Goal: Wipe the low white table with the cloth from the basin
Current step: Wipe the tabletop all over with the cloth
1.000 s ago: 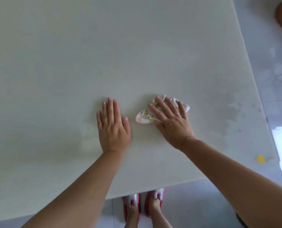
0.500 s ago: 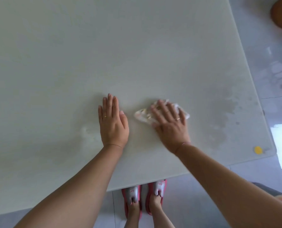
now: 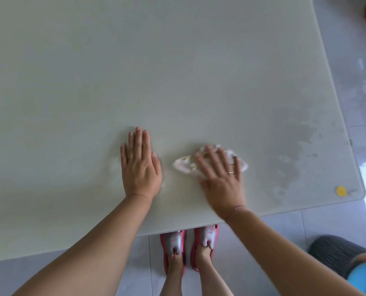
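Note:
The low white table (image 3: 177, 71) fills most of the view. A small crumpled white cloth (image 3: 184, 165) with pale pink and yellow print lies on it near the front edge. My right hand (image 3: 220, 178) presses flat on the cloth with fingers spread and straight, covering its right half; the hand is blurred. My left hand (image 3: 140, 165) rests flat on the bare tabletop just left of the cloth, fingers together. The basin is out of sight.
Wet grey patches (image 3: 291, 146) mark the table's right side. A small yellow dot (image 3: 340, 191) sits near the front right corner. My feet in pink slippers (image 3: 188, 246) stand at the table's front edge. A dark round object (image 3: 331, 253) is on the floor at lower right.
My right hand has slid the cloth a little to the right and toward the front edge. My left hand stays flat in place. The camera has tilted, showing more floor.

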A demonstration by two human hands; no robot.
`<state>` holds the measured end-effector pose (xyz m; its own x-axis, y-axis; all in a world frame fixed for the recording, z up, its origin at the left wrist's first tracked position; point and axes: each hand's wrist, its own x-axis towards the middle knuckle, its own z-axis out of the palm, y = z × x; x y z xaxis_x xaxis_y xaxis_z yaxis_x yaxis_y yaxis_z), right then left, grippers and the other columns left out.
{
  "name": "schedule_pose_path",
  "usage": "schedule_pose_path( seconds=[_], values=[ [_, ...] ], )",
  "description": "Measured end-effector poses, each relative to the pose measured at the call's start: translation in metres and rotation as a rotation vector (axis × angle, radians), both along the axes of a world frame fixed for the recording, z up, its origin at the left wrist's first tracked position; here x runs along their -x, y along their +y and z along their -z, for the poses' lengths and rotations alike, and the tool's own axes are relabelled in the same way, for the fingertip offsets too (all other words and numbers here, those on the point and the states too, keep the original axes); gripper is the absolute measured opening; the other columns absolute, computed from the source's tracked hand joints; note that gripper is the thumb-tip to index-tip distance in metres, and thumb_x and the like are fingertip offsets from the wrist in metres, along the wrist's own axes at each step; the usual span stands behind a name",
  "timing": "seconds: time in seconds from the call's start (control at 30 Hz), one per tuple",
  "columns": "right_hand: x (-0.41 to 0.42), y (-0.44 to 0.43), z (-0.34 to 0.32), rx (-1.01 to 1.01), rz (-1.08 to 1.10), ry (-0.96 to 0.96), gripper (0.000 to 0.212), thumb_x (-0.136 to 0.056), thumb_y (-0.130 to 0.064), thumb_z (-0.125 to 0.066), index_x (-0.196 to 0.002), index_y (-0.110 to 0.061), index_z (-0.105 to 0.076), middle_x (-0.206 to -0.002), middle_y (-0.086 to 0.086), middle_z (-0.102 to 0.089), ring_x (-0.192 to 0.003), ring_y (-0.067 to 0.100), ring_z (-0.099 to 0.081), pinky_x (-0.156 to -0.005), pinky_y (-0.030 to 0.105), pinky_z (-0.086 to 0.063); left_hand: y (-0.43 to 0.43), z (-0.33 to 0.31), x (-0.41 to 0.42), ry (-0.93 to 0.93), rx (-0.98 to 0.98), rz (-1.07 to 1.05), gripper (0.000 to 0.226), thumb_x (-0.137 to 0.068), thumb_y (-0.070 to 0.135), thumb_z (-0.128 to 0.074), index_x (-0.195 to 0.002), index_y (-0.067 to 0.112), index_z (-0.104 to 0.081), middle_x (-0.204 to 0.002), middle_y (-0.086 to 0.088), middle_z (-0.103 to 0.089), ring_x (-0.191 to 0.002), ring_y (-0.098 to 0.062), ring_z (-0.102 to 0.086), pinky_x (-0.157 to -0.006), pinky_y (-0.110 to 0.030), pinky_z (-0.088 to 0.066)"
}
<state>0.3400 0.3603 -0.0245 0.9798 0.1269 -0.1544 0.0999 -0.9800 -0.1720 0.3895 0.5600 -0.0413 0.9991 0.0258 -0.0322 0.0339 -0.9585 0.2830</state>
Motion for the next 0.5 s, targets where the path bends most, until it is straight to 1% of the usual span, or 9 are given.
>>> schedule_pose_path(
  seconds=[0.1, 0.17, 0.2, 0.23, 0.3, 0.37, 0.4, 0.43, 0.5],
  values=[
    [-0.001, -0.031, -0.001, -0.086, 0.431, 0.043, 0.051, -0.095, -0.041, -0.034, -0.146, -0.038, -0.027, -0.158, -0.003, -0.016, -0.146, 0.023, -0.007, -0.117, 0.049, 0.0, -0.002, 0.001, 0.0, -0.003, -0.008, 0.007, 0.056, -0.091, 0.018, -0.035, -0.145, 0.002, -0.033, -0.154, -0.016, -0.029, -0.143, -0.031, -0.025, -0.117, -0.048, -0.016],
    [0.004, -0.002, 0.0, -0.115, 0.625, 0.058, 0.052, -0.097, -0.038, -0.035, -0.147, -0.041, -0.019, -0.16, -0.004, -0.006, -0.147, 0.022, 0.004, -0.115, 0.049, 0.009, -0.002, 0.002, 0.0, 0.004, -0.01, 0.0, 0.057, -0.091, 0.018, -0.036, -0.145, 0.002, -0.033, -0.154, -0.016, -0.028, -0.143, -0.031, -0.025, -0.117, -0.047, -0.014],
    [0.012, 0.02, -0.001, -0.12, 0.595, 0.064, 0.055, -0.097, -0.035, -0.038, -0.147, -0.041, -0.018, -0.16, -0.003, -0.004, -0.147, 0.023, 0.005, -0.115, 0.051, 0.01, -0.002, 0.002, 0.0, 0.01, -0.014, -0.003, 0.057, -0.091, 0.017, -0.036, -0.145, 0.002, -0.032, -0.154, -0.016, -0.028, -0.143, -0.031, -0.024, -0.117, -0.047, -0.014],
    [0.022, 0.043, -0.002, -0.114, 0.473, 0.05, 0.058, -0.095, -0.033, -0.043, -0.147, -0.039, -0.02, -0.159, -0.002, -0.007, -0.147, 0.027, 0.002, -0.114, 0.053, 0.007, -0.002, 0.001, -0.001, 0.02, -0.021, -0.003, 0.057, -0.091, 0.017, -0.037, -0.145, 0.002, -0.032, -0.154, -0.016, -0.027, -0.143, -0.031, -0.023, -0.118, -0.047, -0.013],
    [0.048, 0.072, -0.006, -0.064, 0.106, 0.032, 0.058, -0.089, -0.034, -0.046, -0.145, -0.036, -0.03, -0.156, 0.002, -0.023, -0.144, 0.034, -0.016, -0.112, 0.058, -0.006, -0.002, -0.002, -0.002, 0.048, -0.021, 0.008, 0.056, -0.091, 0.017, -0.036, -0.145, 0.001, -0.031, -0.154, -0.016, -0.026, -0.144, -0.032, -0.022, -0.118, -0.047, -0.012],
    [0.052, 0.05, -0.007, -0.018, -0.192, 0.036, 0.055, -0.088, -0.038, -0.04, -0.143, -0.035, -0.036, -0.152, 0.001, -0.033, -0.139, 0.034, -0.029, -0.109, 0.056, -0.016, 0.0, -0.006, -0.004, 0.064, 0.03, 0.027, 0.055, -0.092, 0.018, -0.033, -0.145, 0.001, -0.03, -0.155, -0.017, -0.023, -0.144, -0.032, -0.02, -0.118, -0.047, -0.009],
    [0.048, 0.028, -0.006, 0.005, -0.243, 0.027, 0.054, -0.089, -0.038, -0.039, -0.142, -0.034, -0.037, -0.152, 0.0, -0.034, -0.139, 0.033, -0.031, -0.109, 0.055, -0.016, 0.005, -0.008, -0.004, 0.06, 0.068, 0.024, 0.055, -0.093, 0.018, -0.031, -0.145, 0.001, -0.031, -0.155, -0.017, -0.022, -0.145, -0.033, -0.019, -0.118, -0.046, -0.007],
    [0.046, 0.003, -0.005, 0.019, -0.197, 0.018, 0.054, -0.089, -0.037, -0.038, -0.143, -0.033, -0.036, -0.152, 0.0, -0.031, -0.14, 0.031, -0.03, -0.11, 0.054, -0.015, 0.011, -0.009, -0.002, 0.037, 0.094, 0.007, 0.054, -0.093, 0.018, -0.031, -0.144, 0.0, -0.033, -0.155, -0.018, -0.022, -0.144, -0.034, -0.019, -0.117, -0.045, -0.006],
    [0.04, -0.044, -0.005, -0.022, 0.124, 0.065, 0.054, -0.091, -0.042, -0.031, -0.145, -0.035, -0.029, -0.156, -0.004, -0.018, -0.145, 0.025, -0.017, -0.116, 0.052, -0.007, 0.022, -0.012, 0.008, -0.025, 0.088, -0.053, 0.053, -0.094, 0.017, -0.031, -0.143, 0.0, -0.035, -0.155, -0.018, -0.023, -0.144, -0.035, -0.019, -0.117, -0.04, -0.002]
  ],
)
